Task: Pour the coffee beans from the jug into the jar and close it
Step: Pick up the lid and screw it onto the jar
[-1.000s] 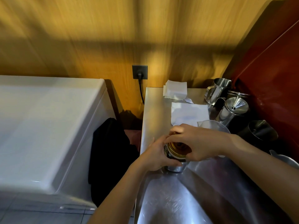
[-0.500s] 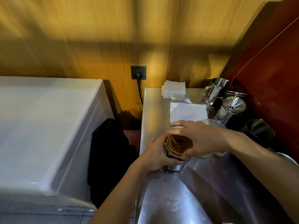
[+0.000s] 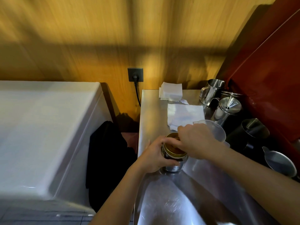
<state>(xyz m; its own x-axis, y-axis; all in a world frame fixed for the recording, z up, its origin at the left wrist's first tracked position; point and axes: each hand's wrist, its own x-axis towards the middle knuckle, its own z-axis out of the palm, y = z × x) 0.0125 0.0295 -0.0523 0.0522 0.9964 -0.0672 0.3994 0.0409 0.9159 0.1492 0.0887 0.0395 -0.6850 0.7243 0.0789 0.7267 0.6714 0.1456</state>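
Currently left hand [image 3: 156,155] wraps the jar [image 3: 174,159] on the desk [image 3: 151,111], grip closed round its side. Right hand [image 3: 197,140] fingers pinch the gold lid [image 3: 172,149] on top. Jug [image 3: 215,129] just behind.

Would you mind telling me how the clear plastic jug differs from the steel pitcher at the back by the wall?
The clear plastic jug is see-through; the steel pitcher is opaque, shiny metal. The jug sits just behind the right hand, partly hidden by it, while the pitcher stands unobstructed at the counter's far end. Both are upright and open-topped.
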